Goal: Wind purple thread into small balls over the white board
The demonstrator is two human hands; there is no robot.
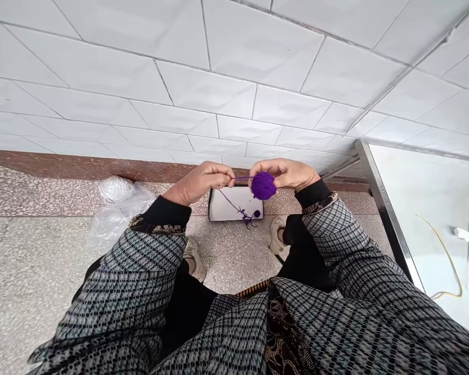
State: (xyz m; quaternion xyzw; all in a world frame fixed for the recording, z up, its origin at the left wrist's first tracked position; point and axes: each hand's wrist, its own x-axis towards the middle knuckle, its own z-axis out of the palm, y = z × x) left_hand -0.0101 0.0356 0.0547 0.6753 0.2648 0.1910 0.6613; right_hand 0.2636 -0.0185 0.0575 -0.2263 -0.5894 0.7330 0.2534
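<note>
In my right hand (287, 173) is a ball of purple yarn (264, 186), held between the thumb and fingers. A taut strand of purple yarn (242, 177) runs from the ball across to my left hand (206, 180), whose thumb and fingertips pinch it. From the left hand the strand drops to a shallow white tray with dark edges (222, 210) on the floor. Over the tray's right front part lies a loose tangle of purple yarn (246, 214), beside a small dark purple clump (256, 213).
A clear plastic bag (119, 213) with a white ball of yarn or string (116, 188) lies on the floor at left. White tiled wall (206, 94) rises ahead. At right stands a white surface with a metal edge (390, 208), bearing a yellow cable (448, 255). My shoes flank the tray.
</note>
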